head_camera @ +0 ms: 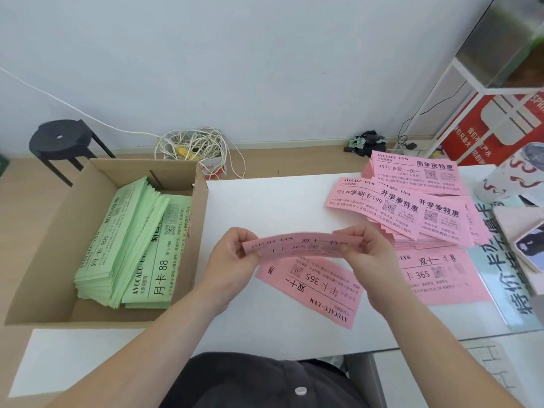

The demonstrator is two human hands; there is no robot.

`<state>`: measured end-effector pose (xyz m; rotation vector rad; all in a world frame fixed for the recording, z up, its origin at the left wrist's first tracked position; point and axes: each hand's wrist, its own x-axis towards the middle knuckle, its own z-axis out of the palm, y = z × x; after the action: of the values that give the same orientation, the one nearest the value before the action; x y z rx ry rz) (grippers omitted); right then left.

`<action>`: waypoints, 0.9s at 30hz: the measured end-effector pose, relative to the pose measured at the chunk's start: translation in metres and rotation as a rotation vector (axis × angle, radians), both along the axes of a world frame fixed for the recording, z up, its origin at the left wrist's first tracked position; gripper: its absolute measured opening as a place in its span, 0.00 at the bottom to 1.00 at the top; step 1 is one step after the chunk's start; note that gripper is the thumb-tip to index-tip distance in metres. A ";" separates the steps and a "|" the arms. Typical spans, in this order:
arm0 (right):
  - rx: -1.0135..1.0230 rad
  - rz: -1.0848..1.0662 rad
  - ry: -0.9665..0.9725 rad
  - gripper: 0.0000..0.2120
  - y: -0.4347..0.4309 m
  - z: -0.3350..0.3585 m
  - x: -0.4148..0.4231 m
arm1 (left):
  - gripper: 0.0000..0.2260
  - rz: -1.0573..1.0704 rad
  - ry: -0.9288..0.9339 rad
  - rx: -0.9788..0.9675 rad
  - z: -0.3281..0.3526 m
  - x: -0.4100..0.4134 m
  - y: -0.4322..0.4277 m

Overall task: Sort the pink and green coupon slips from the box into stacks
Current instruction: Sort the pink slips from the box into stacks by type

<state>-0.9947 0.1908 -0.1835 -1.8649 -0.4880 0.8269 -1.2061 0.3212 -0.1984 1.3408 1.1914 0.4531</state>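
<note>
Over the middle of the white table point(265, 201), my left hand point(232, 260) and my right hand point(368, 254) pinch the two ends of a pink slip point(300, 245), held nearly flat and bowed a little. Beneath it another pink slip point(312, 293) lies skewed on the table. A pink stack point(441, 275) rests to the right, and fanned pink stacks point(412, 198) lie behind it. On the left the cardboard box point(56, 231) holds green slips point(132, 245) in thick leaning bundles.
A printed poster point(500, 284) and tiles point(527, 237) cover the table's right end, with a patterned cup point(512, 175) behind. On the floor stand a black stool point(61, 142), a tangle of white cable point(191, 148) and a white rack point(477, 83).
</note>
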 end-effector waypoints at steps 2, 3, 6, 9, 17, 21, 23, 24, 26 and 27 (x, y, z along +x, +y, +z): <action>-0.023 -0.029 0.003 0.14 -0.003 -0.009 -0.006 | 0.08 0.009 -0.003 0.006 -0.006 0.003 -0.008; -0.027 -0.050 0.014 0.15 -0.003 -0.014 -0.007 | 0.08 0.025 -0.013 0.008 -0.008 0.005 -0.011; -0.044 -0.101 0.070 0.16 -0.003 -0.023 -0.008 | 0.08 0.018 0.013 0.036 -0.011 0.009 -0.014; -0.068 -0.091 0.024 0.10 -0.002 -0.021 -0.005 | 0.12 -0.033 0.007 0.057 -0.011 0.016 -0.011; -0.107 -0.125 -0.260 0.12 0.005 -0.006 0.009 | 0.22 -0.712 0.517 0.691 -0.014 0.019 -0.071; -0.085 -0.152 -0.276 0.12 0.012 -0.001 0.011 | 0.28 -1.004 0.831 0.649 -0.022 0.040 -0.074; -0.081 -0.157 -0.284 0.11 0.010 0.002 0.016 | 0.29 -0.923 0.863 0.642 -0.028 0.036 -0.048; -0.082 -0.147 -0.283 0.11 0.009 0.004 0.018 | 0.29 -0.878 0.865 0.656 -0.030 0.032 -0.032; -0.108 -0.095 -0.288 0.11 0.008 0.007 0.021 | 0.31 -0.836 0.873 0.723 -0.035 0.024 -0.002; -0.131 -0.062 -0.299 0.11 0.008 0.008 0.023 | 0.29 -0.821 0.836 0.739 -0.036 0.022 0.011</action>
<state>-0.9717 0.1985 -0.1752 -2.1274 -0.5685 0.5516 -1.1845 0.3317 -0.2347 2.6570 0.9873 -0.3606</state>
